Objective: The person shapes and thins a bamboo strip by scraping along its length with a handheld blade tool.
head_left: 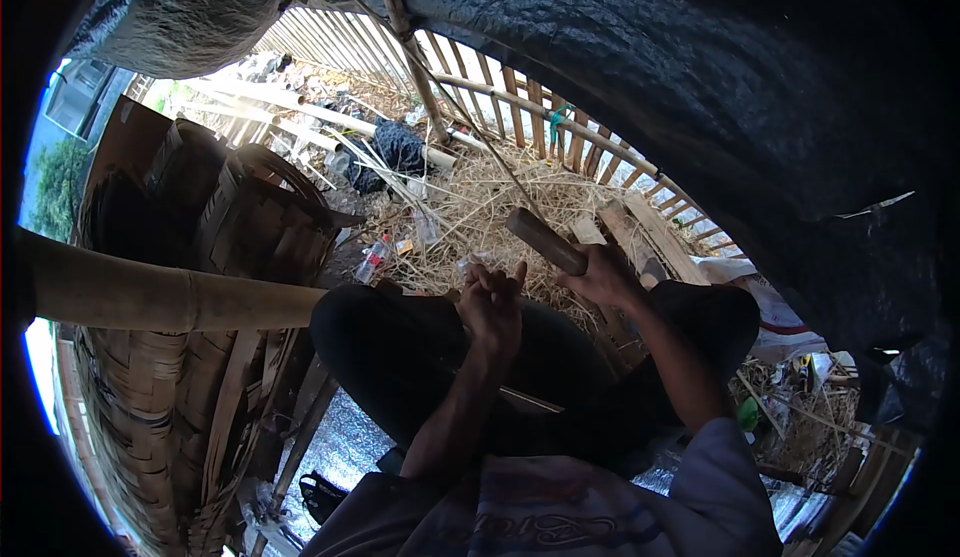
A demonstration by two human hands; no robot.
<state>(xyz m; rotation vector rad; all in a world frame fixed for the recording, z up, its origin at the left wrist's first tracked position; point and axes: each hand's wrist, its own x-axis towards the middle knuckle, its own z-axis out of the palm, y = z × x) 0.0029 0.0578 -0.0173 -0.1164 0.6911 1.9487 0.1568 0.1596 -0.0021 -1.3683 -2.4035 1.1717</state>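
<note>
My right hand (606,279) is closed round a thick, rounded wooden handle (545,240). One end of the handle points up and left; whatever lies beyond my fist is hidden. Over my lap, my left hand (490,305) is raised with bent fingers apart and nothing visible in it. A thin pale strip (530,399) lies across my dark trousers, below the left wrist. Both knees are bent out to the sides. Just past my hands is a heap of dry, straw-like shavings (500,197).
A thick bamboo pole (180,292) juts in from the left, beside rolled woven bamboo mats (130,397). Dark sheeting (760,107) hangs at the right. Beyond stand a slatted bamboo fence (560,122) and a black plastic bag (398,147). A plastic bottle (372,259) lies near my knee.
</note>
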